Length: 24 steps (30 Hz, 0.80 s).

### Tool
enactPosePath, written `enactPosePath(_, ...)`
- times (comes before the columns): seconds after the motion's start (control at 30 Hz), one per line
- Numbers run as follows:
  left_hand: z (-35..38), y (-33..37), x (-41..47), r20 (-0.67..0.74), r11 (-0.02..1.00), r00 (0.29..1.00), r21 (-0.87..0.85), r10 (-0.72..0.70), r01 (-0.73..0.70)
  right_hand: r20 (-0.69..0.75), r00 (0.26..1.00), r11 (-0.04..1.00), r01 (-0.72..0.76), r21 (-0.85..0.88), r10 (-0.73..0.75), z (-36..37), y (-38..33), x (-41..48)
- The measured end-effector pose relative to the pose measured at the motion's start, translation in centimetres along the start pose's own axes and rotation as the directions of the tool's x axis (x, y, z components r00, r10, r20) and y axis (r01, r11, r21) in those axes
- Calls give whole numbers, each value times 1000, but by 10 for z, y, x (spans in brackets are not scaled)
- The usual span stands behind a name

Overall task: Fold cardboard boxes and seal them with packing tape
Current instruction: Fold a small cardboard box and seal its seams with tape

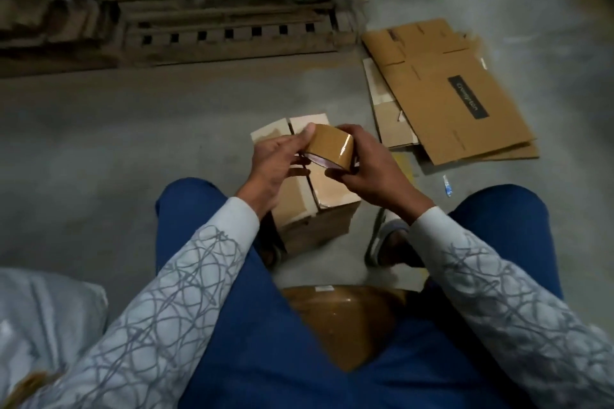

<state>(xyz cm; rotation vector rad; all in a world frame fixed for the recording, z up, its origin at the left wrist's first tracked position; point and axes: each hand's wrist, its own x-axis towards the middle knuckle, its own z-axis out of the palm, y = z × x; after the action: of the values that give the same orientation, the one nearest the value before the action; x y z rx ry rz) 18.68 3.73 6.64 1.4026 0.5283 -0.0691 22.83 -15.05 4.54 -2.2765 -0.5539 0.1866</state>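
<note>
A small folded cardboard box (327,199) stands on the concrete floor between my knees, its top flaps closed with a seam down the middle. Above it I hold a roll of brown packing tape (332,148) with both hands. My left hand (279,163) grips the roll's left side, thumb on the outer face. My right hand (368,166) holds the right side, fingers curled around its edge. The hands hide the middle of the box top.
Flat unfolded cardboard sheets (445,90) lie on the floor to the right, one with a dark label. A wooden pallet (216,33) and piled cardboard run along the back. A taped brown object (339,319) sits between my legs. My sandalled foot (388,242) rests beside the box.
</note>
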Motion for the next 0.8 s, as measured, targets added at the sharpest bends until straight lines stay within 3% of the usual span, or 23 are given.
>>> enactPosePath(0.1,-2,-4,10,34,999,999,33,10,-11,22,997,995,70,-73,-68,2,11,4)
enactPosePath(0.23,0,-13,37,32,993,999,110,30,-33,78,996,992,51,-115,-42,9,32,19)
enactPosePath(0.37,-2,-17,69,-69,994,997,113,17,-9,136,989,982,78,-173,-54,19,37,47)
enactPosePath(0.47,-5,-13,89,-155,995,988,98,-16,32,50,997,978,75,-197,-66,27,32,62)
enactPosePath(0.63,-7,-25,122,-207,919,978,391,35,50,40,999,920,2,-393,14,49,30,65)
enactPosePath(0.8,-20,-11,164,13,757,1000,653,-10,-1,101,984,929,174,-327,-149,74,32,66)
